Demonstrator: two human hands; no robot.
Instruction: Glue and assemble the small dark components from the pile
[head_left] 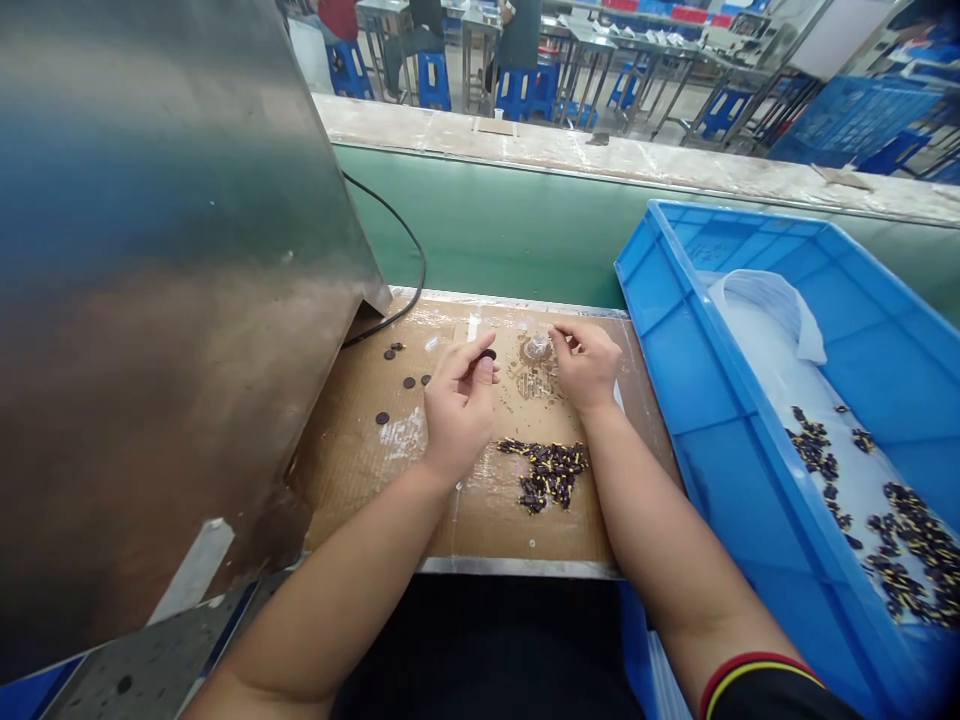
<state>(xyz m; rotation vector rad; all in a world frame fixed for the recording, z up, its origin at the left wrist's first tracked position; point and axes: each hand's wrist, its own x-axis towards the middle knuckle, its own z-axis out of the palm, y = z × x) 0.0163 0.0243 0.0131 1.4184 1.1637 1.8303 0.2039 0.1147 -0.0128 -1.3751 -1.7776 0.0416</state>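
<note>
My left hand (463, 405) is over the middle of the cardboard-covered bench, its thumb and fingers closed on a small dark disc (488, 354). To its right, my right hand (586, 365) has thumb and forefinger pinched together; whatever sits between the fingertips is too small to make out. Between the two hands a small clear plastic piece (537, 346) lies among brown crumbs. Nearer to me is a pile of small dark parts with yellow ends (551, 473). Several loose dark discs (409, 382) lie left of my left hand.
A large metal housing (165, 270) fills the left side, with a black cable (420, 255) behind it. On the right stands a blue crate (720, 400) holding more dark-and-yellow parts (915, 550) on white lining. A green partition (487, 215) bounds the back; people and blue stools (433, 82) are beyond.
</note>
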